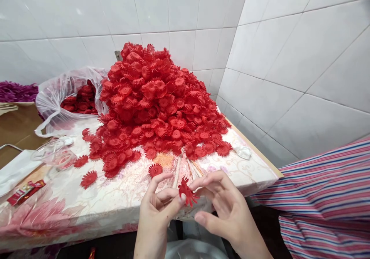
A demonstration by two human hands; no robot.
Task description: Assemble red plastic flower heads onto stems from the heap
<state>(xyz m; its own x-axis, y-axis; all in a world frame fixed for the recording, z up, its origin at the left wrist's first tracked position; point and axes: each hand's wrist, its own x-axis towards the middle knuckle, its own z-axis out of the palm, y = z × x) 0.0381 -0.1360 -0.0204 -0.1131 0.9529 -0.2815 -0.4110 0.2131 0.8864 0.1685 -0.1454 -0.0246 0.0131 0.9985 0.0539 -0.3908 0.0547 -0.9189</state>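
Just in front of the table's near edge, a red artificial flower (187, 192) is pinched between the thumb and forefinger of my left hand (160, 209). Its thin petals spread out toward the right. My right hand (227, 209) is beside it, thumb and fingers apart, with the forefinger at or very near the upper petals; contact is hard to make out. Thin pale sticks (177, 170) lie on the table behind my hands. A large heap of similar red flowers (162, 101) rises beyond them, and one loose flower (155, 169) lies close to my left fingers.
A clear plastic bag (52, 97) with red flowers stands left of the heap, near purple flowers (17, 92) and a cardboard box (21, 124). Red wrappers (26, 192) lie on the floral tablecloth (115, 201). Tiled walls (185, 8) close the back and right. Striped fabric (326, 189) hangs at right.
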